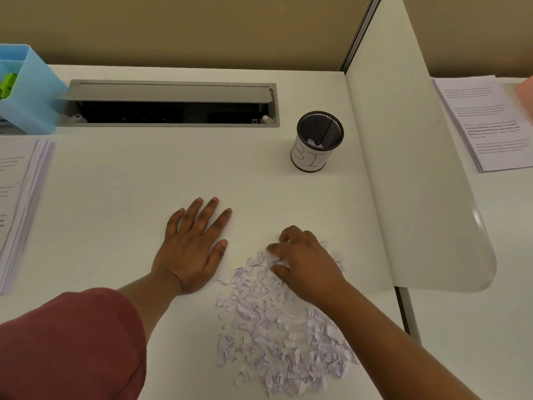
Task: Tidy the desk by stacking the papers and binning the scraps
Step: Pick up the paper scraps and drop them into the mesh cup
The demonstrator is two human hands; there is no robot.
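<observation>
1. A person's left hand (191,249) lies flat on the white desk (115,197), fingers spread and holding nothing.
2. The right hand (302,262) curls its fingertips into the far edge of a heap of torn white paper scraps (277,330), pinching some.
3. A black mesh cup (317,141), paper-wrapped, stands at one o'clock from the heap, well apart.
4. A stack of printed white papers (20,203) lies at nine o'clock.
</observation>
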